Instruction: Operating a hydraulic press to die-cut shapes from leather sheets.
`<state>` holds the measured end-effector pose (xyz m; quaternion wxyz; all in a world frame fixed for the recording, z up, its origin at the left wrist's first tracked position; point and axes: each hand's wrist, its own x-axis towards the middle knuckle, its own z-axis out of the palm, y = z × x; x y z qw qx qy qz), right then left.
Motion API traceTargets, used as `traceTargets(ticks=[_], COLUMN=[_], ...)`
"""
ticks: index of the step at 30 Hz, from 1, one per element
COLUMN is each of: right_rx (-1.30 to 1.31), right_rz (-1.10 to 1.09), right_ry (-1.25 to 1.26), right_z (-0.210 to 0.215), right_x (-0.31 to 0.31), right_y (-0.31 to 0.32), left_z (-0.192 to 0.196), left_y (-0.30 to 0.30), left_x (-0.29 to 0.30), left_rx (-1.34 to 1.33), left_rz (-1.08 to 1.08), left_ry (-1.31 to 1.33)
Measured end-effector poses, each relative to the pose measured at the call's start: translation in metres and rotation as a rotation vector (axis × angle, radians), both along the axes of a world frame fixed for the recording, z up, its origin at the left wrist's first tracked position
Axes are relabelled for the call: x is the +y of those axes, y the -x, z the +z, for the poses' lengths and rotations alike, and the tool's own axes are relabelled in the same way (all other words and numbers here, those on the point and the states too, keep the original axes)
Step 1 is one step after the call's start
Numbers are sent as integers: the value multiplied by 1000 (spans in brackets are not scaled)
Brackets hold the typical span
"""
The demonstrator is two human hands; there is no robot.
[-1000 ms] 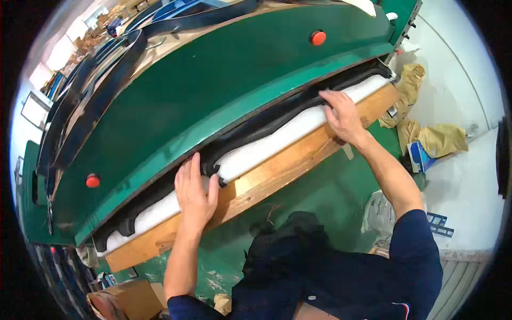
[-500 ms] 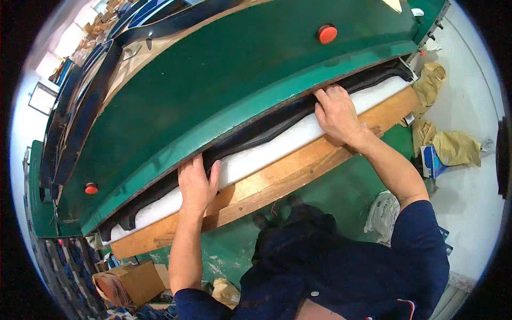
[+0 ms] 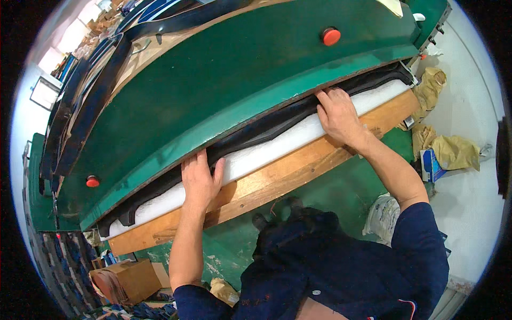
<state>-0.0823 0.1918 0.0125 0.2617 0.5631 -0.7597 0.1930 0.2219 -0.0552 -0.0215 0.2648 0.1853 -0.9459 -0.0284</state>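
Note:
A dark sheet of material with a wavy edge lies on a white slab, below the lower lip of a big green machine. My left hand rests on the sheet's near side, thumb spread from the straight fingers, with the fingertips slipping out of sight under the lip. Farther right, my right hand lies on the same sheet. Its fingers are slightly bent, the thumb stands apart, and the tips are partly hidden beneath the lip. Neither hand visibly grips anything.
A wooden board edges the slab on my side. Two red buttons sit on the green front, one toward each end. Dark curved strips lie on top at left. Crumpled brown paper is at right, a cardboard box at lower left.
The view has shifted slightly. Both hands stay on the dark sheet in nearly the same places, with little visible movement.

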Motion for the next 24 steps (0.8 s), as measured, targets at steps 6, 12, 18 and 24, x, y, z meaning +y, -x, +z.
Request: traceTargets(ticks=[6,12,18,24], right_rx=[-10,-236,-347,-220], right_rz=[-23,-67,102,102], right_ry=[26,81,134,346], right_z=[1,-2,-21,38], right_x=[5,30,59,13], right_y=[-7,-33,-55,-25], left_z=[6,19,11,49], left_y=[-1,-37,-127,-176], left_x=[2,15,12,-56], left_rx=[-123,3,229,403], left_rz=[58,-33,22,309], left_ry=[-184,-271,-144,4])
